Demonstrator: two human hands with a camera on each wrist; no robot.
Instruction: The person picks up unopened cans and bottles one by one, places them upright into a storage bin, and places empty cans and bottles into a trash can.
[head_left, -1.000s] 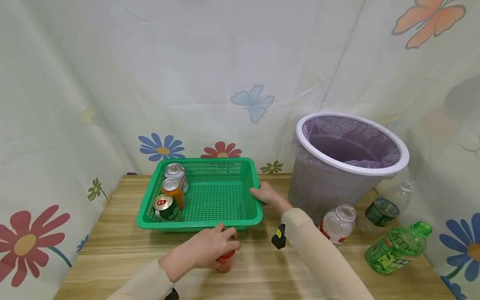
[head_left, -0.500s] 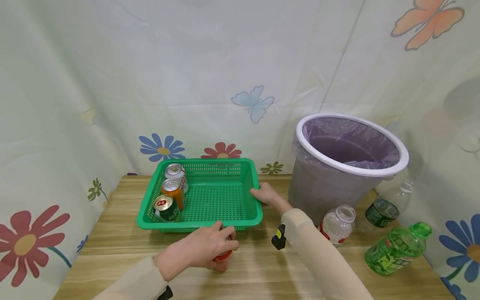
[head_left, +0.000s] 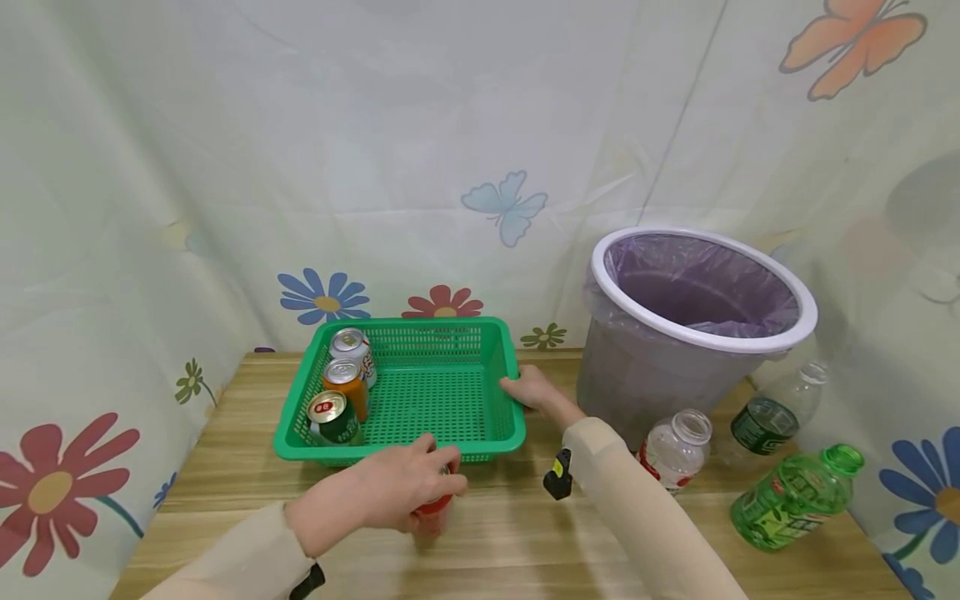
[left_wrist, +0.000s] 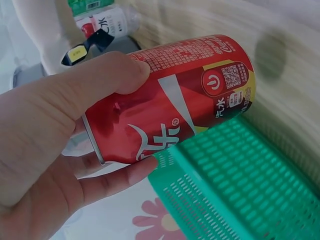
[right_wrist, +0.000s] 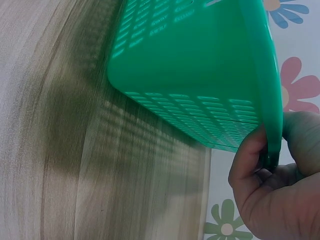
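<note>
My left hand (head_left: 386, 487) grips a red soda can (head_left: 431, 518) in front of the green plastic basket (head_left: 427, 400). In the left wrist view the thumb lies along one side of the red can (left_wrist: 170, 105) and fingers pass round the other, with the basket's mesh wall (left_wrist: 200, 175) close by. At the basket's right side, my right hand (head_left: 536, 387) holds the rim, thumb and fingers pinching it in the right wrist view. Inside the basket, along its left wall, stand a white can (head_left: 360, 354), an orange can (head_left: 352, 392) and a dark green can (head_left: 341, 425).
A grey bin (head_left: 645, 383) with a purple liner and white rim stands right of the basket. Near it are a clear bottle with a red label (head_left: 675, 454), a clear bottle with a green label (head_left: 772, 421) and a green bottle (head_left: 798, 500). A flowered curtain (head_left: 405, 167) hangs behind.
My left hand has shifted a little to the left with the red can, along the front of the basket. The right hand and basket have stayed in place.
</note>
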